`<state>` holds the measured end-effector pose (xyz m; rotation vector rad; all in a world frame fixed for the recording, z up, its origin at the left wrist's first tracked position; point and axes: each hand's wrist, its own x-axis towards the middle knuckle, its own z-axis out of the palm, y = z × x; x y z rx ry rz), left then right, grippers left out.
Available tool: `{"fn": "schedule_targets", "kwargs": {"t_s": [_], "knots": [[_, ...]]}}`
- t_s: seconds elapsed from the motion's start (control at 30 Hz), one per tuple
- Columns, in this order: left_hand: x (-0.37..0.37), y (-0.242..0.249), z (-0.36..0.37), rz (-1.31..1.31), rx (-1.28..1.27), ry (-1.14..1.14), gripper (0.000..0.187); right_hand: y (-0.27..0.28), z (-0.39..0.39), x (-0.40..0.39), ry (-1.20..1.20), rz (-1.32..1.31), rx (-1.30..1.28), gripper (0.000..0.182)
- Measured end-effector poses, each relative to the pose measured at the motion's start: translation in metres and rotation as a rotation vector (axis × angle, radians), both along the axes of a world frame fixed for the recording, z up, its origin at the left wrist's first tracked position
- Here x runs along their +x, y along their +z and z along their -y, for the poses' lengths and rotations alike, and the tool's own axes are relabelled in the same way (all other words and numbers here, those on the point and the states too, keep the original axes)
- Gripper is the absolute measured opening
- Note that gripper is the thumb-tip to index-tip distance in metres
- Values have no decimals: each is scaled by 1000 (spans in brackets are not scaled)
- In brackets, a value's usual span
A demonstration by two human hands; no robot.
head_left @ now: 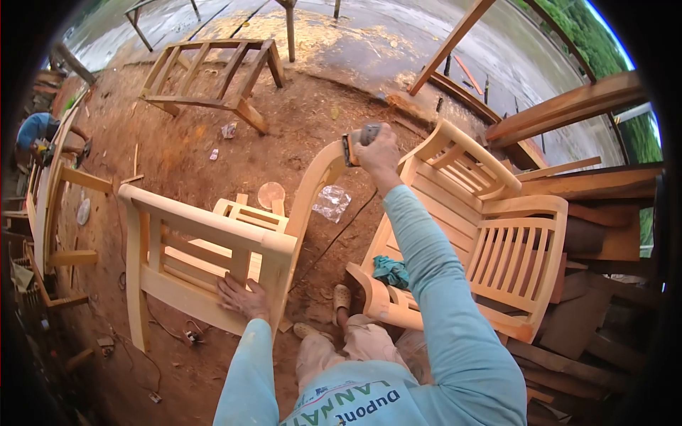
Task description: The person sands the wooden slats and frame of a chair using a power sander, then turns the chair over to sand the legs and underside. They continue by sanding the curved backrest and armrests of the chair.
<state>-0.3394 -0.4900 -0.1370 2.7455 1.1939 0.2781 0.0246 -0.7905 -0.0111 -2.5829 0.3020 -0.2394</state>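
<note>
My right hand (pixel 378 152) grips a small grey sanding block (pixel 359 140) and presses it on the top of the curved arm (pixel 312 186) of an unfinished pale wooden chair (pixel 206 234) lying on its side in front of me. On that chair's side frame, near its lower rail, rests my left hand (pixel 242 297), fingers spread flat. Both arms wear light blue sleeves.
A second pale slatted chair (pixel 490 234) lies to my right with a teal cloth (pixel 391 271) on it. A darker chair frame (pixel 209 74) stands farther off on the dirt. Stacked planks (pixel 590 106) fill the right side. Another person (pixel 35 131) works at far left. A cable (pixel 334 241) runs across the ground.
</note>
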Motion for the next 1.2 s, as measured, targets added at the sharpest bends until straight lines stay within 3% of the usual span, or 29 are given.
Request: {"fn": "schedule_targets", "kwargs": {"t_s": [0.1, 0.23, 0.3, 0.5, 0.6, 0.7, 0.8, 1.0, 1.2], "knots": [[0, -5, 0, 0, 8, 4, 76, -41, 25, -22, -146, 129, 151, 75], [-3, -10, -3, 4, 39, 15, 78, -129, 64, -86, -260, 105, 849, 69], [-1, -2, -2, 18, 16, 15, 76, -100, 56, -140, -325, -2, 1087, 61], [-1, 2, -1, 34, 17, -14, 71, -82, 57, -242, -241, -263, 1284, 50], [0, 4, 1, 47, -7, -2, 73, -71, 35, -270, -311, -462, 1647, 48], [-3, -4, -2, 35, 14, -21, 72, -105, 9, -289, -278, -507, 1728, 52], [-2, -3, -1, 39, -8, -21, 71, -67, -36, -296, -340, -475, 1648, 56], [-4, -8, -4, -2, 29, -12, 68, -69, -80, -302, -326, -312, 1685, 51], [-2, -13, -7, 30, 5, 14, 70, -112, -73, -343, -321, -527, 1674, 62]]}}
